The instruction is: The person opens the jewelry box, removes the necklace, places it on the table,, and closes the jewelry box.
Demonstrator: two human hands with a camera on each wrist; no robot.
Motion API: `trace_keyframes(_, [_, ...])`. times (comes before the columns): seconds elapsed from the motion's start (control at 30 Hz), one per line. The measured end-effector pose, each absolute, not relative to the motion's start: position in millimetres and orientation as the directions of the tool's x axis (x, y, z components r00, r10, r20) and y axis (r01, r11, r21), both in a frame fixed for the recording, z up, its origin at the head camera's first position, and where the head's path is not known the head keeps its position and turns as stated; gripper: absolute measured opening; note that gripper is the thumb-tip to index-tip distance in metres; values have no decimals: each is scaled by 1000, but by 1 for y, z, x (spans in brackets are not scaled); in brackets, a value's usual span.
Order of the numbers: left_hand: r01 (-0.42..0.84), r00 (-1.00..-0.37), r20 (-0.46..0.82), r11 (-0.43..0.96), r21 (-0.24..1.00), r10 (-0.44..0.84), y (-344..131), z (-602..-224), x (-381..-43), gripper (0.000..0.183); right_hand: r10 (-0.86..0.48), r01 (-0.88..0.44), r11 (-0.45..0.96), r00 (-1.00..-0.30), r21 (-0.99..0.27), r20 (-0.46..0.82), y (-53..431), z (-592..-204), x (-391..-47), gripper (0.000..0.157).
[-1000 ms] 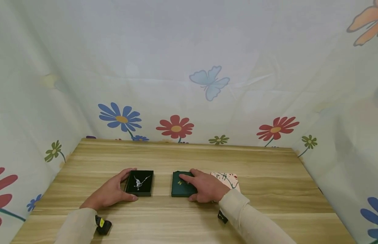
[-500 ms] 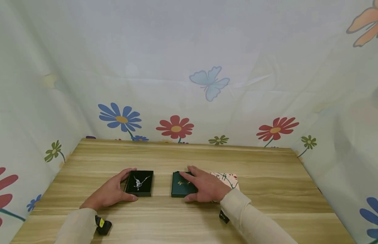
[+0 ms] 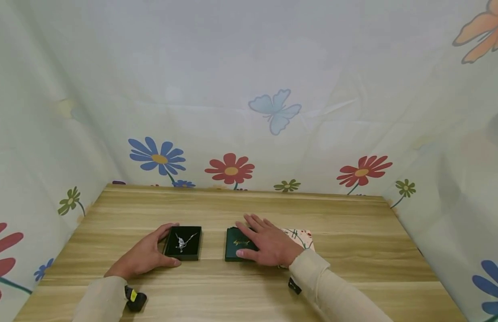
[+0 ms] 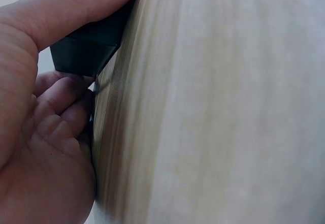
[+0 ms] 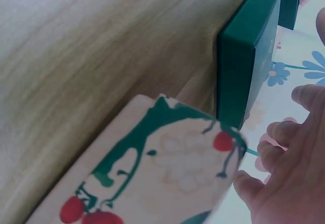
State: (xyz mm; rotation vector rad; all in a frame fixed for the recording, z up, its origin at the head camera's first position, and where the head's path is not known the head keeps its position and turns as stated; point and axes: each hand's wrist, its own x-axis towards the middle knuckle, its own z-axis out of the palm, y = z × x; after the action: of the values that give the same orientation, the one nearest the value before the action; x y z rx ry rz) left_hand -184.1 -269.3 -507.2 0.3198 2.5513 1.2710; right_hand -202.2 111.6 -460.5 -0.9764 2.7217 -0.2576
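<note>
From the head view, a person's left hand (image 3: pixel 140 253) grips a lidless dark box (image 3: pixel 191 257) at its left side, thumb along the near edge, a silvery necklace (image 3: pixel 181 242) lying on the dark lining. The right hand (image 3: pixel 271 245) spreads above a green case (image 3: pixel 234 251) marked in gold script, which lies beneath its fingertips and left of its palm. The case sits between the two hands, well nearer the right; box and case look almost square, with no clear long axis. A printed piece (image 3: pixel 305 237) is partly hidden behind the right wrist on the wood-grained tabletop (image 3: pixel 192 295).

The left wrist view shows the thumb flat along the box's smooth, straight-edged wall, the other fingers bent beyond the corner.

In the right wrist view, straight fingers hang clear of the case's matte, sharp-cornered block. Green branches and red berries decorate the pale printed piece, its corners rounded.
</note>
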Motion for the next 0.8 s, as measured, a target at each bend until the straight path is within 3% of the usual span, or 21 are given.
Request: trace_keyframes(0.8, [75, -937, -144, 584, 808, 319, -269, -506, -183, 110, -668, -641, 742, -731, -195, -137, 100, -444, -205, 80])
